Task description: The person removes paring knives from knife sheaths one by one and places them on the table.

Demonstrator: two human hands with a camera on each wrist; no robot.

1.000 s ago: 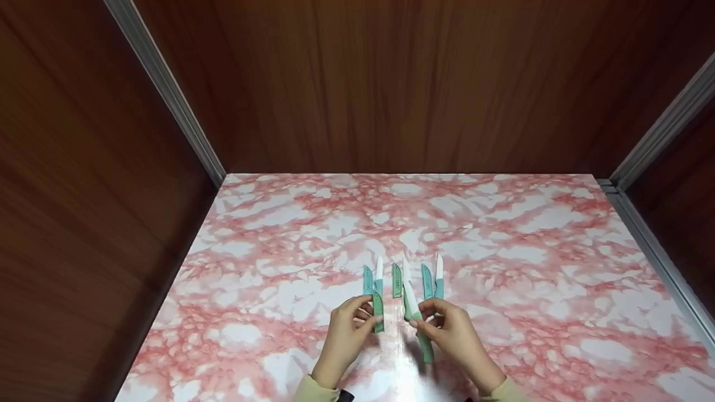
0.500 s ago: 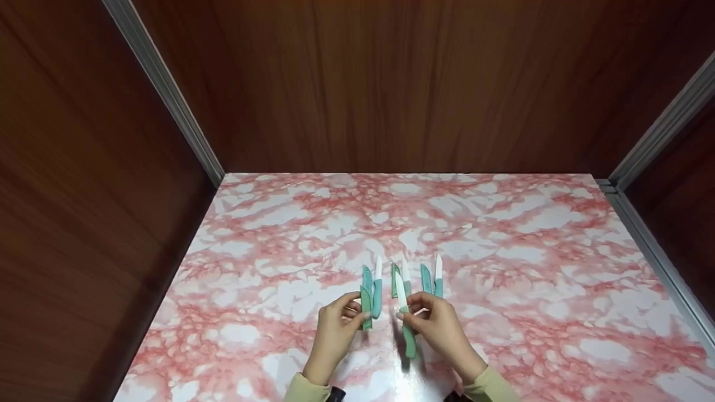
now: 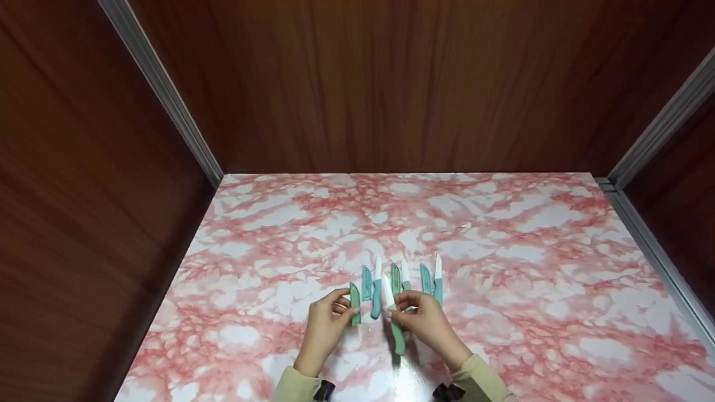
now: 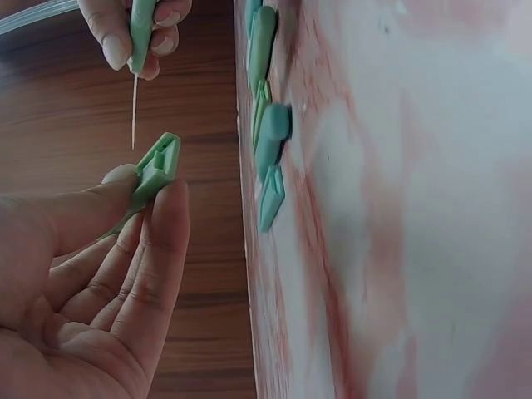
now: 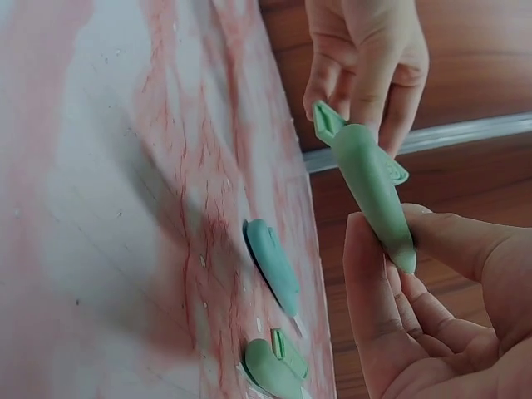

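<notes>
My left hand pinches a green knife sheath between thumb and fingers, held above the table. In the left wrist view the open slot of the sheath shows. My right hand pinches a paring knife with a green handle and a white blade pointing away from me. Blade and sheath are apart, the knife to the right of the sheath. In the right wrist view the green handle covers part of the left hand's sheath behind it.
Behind the hands lie a blue-handled knife with its blue sheath, a green sheath beside a green knife, and another blue sheath beside a blue knife. A brown wood-grain panel rises behind the marbled table.
Both hands have moved left, the left carrying the sheath and the right the green knife. The blue knife at left is now uncovered. The knives and sheaths on the table stay put.
</notes>
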